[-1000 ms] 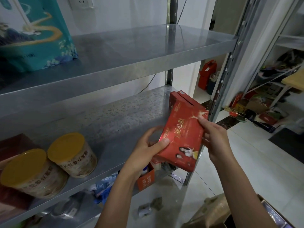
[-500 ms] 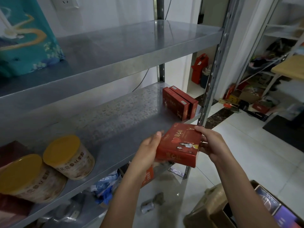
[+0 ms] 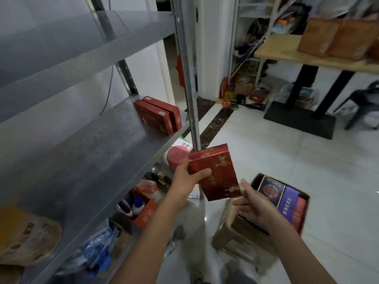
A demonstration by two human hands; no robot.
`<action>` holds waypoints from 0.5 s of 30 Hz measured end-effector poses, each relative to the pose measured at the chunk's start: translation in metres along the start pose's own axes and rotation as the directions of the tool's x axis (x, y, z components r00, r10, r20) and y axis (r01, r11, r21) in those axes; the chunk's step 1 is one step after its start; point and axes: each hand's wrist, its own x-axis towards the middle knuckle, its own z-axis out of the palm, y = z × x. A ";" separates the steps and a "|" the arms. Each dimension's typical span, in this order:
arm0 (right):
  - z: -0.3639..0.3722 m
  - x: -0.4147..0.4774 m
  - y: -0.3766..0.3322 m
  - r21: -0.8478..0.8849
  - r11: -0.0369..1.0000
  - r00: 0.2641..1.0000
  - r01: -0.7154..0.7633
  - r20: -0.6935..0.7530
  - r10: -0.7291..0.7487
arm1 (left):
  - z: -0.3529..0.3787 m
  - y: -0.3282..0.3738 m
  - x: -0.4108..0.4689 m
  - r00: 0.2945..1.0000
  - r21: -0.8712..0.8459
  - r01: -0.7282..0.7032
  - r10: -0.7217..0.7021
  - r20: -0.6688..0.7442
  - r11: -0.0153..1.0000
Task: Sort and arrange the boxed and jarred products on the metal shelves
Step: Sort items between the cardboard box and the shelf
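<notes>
My left hand (image 3: 189, 177) grips a flat red box (image 3: 217, 174) by its left edge, thumb on top, in the air just off the front of the middle metal shelf (image 3: 92, 160). Fingers spread and holding nothing, my right hand (image 3: 255, 203) hovers just below and right of the box. Two matching red boxes (image 3: 159, 114) stand side by side at the shelf's far right end. A yellow-lidded jar (image 3: 28, 238) lies at the shelf's near left.
An open cardboard carton (image 3: 264, 222) with purple and red boxes sits on the white floor under my right hand. The shelf's upright post (image 3: 189, 83) rises behind the held box. A pink tub (image 3: 177, 159) and clutter fill the lower shelf. A wooden table (image 3: 315, 56) stands at right.
The view has swung right and down. The red box has come away from the shelf and turned. My right hand has let go of it; only my left hand holds it now.
</notes>
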 end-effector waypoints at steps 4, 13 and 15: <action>-0.051 -0.006 0.022 -0.259 0.910 0.942 0.324 0.003 -0.334 | 0.037 -0.025 0.004 0.985 0.028 0.145 -0.147 0.094 0.989; -0.144 -0.021 0.077 -0.227 0.940 0.901 0.253 -0.299 -0.315 | 0.146 -0.080 -0.008 0.896 0.284 0.284 -0.359 0.262 0.916; -0.170 -0.018 0.093 -0.214 0.968 0.847 0.129 -0.484 -0.220 | 0.160 -0.096 -0.009 0.892 0.418 0.195 -0.338 0.301 0.887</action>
